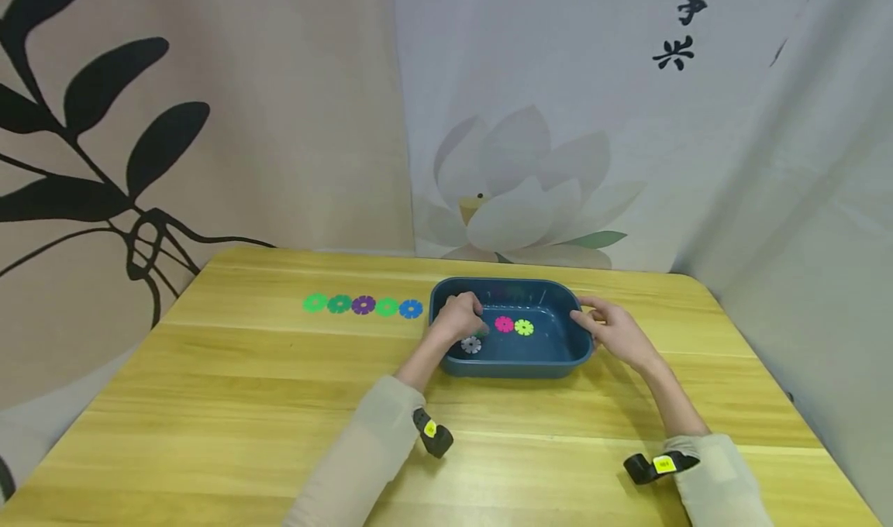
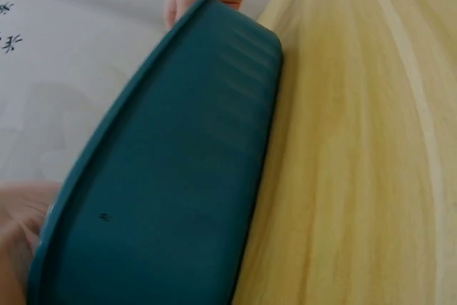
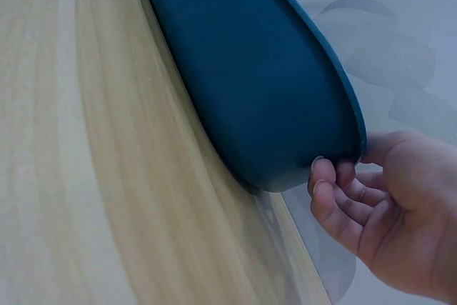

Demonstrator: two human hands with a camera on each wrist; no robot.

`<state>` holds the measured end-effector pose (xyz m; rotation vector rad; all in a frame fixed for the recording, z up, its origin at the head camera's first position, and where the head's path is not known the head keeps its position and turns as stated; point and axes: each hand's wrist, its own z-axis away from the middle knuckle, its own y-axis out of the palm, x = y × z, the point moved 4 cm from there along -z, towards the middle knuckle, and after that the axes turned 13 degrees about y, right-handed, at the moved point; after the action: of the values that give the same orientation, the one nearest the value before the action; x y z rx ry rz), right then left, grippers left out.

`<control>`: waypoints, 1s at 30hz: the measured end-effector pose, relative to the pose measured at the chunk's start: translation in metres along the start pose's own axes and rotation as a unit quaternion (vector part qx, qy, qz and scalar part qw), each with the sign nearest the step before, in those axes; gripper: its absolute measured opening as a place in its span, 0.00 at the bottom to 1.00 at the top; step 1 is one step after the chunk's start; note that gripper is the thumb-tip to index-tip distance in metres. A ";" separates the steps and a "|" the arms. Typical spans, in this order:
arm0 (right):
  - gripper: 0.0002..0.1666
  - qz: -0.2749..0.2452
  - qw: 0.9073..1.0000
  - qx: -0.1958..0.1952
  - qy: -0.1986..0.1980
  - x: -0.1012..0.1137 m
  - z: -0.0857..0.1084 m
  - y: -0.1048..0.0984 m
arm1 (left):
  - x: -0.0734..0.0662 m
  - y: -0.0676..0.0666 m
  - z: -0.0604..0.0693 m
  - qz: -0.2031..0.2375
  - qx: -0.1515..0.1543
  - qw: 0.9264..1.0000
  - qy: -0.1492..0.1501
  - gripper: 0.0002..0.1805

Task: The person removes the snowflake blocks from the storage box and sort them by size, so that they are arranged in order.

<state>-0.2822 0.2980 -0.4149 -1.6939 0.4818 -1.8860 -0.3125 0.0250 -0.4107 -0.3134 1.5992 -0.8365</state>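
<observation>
A dark blue plastic basin point(image 1: 516, 370) stands on the wooden table. My left hand point(image 1: 457, 316) reaches over its left side, fingers bent down inside, and pinches a blurred greenish disc point(image 1: 482, 330); the fingertips are partly hidden. Beside it in the basin lie a whitish notched disc point(image 1: 470, 345), a pink one point(image 1: 505, 324) and a yellow-green one point(image 1: 524, 327). My right hand point(image 1: 617, 332) holds the basin's right end, thumb at the rim and fingers curled against the outer wall, as the right wrist view shows of the hand point(image 3: 400, 212).
Left of the basin, several notched discs lie in a row: light green point(image 1: 316, 303), dark green point(image 1: 339, 304), purple point(image 1: 363, 304), light green point(image 1: 387, 306) and blue point(image 1: 411, 308). A printed curtain point(image 1: 314, 124) hangs behind the table point(image 1: 279, 418).
</observation>
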 end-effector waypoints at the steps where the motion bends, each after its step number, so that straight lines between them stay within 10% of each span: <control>1: 0.34 0.000 1.000 0.000 0.000 0.000 0.000 0.000 | 0.001 0.001 0.000 -0.007 0.007 1.000 -0.006 0.17; 18: 0.33 -0.008 1.000 0.001 0.000 0.001 0.002 -0.001 | 0.004 0.007 -0.009 -0.032 0.008 0.999 0.002 0.14; 30: 0.34 -0.008 1.000 0.001 0.002 0.002 0.003 0.001 | -0.002 0.002 -0.007 0.037 -0.017 0.998 0.053 0.16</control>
<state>-0.2793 0.2964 -0.4132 -1.6988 0.4703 -1.8995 -0.3179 0.0306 -0.4106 -0.2370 1.7145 -0.7799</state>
